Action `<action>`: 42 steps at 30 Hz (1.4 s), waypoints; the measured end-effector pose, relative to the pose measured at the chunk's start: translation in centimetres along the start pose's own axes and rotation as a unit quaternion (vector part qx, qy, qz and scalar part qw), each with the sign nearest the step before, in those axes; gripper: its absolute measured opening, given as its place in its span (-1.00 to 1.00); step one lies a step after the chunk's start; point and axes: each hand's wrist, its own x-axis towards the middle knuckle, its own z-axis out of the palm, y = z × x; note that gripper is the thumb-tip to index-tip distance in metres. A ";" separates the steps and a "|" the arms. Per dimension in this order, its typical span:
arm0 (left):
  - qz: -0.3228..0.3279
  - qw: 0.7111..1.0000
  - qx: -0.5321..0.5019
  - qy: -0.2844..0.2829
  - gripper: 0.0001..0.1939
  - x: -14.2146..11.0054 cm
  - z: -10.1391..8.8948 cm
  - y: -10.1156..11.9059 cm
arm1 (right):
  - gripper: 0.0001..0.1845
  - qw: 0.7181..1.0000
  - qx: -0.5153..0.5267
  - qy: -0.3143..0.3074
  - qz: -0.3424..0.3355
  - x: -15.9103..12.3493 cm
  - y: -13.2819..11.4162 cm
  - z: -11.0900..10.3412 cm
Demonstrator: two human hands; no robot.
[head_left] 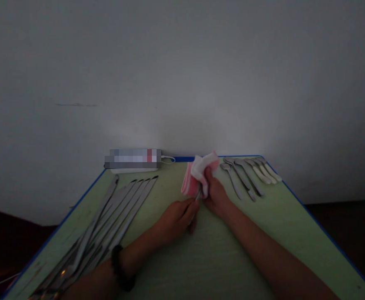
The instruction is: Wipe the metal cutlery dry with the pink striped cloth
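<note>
In the middle of the view, my right hand (215,192) is closed on a pink and white cloth (205,166). The cloth is bunched around the upper end of a slim metal utensil (198,195), so that end is hidden and I cannot tell its kind. Below the cloth, my left hand (178,216) pinches the utensil's lower part. Both hands are close together above the green tabletop (207,258).
Several metal spoons (232,179) lie at the back right, beside several white-handled utensils (265,171). Several long flat metal utensils (129,208) spread along the left side, partly under my left forearm. A white, blurred-out device (134,170) with a cable (169,158) stands by the wall (182,83).
</note>
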 end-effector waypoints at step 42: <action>0.026 0.999 0.013 -0.025 -0.75 -0.7 -0.5 0.3 | -0.71 0.997 0.019 0.054 -0.043 0.2 -0.2 0.2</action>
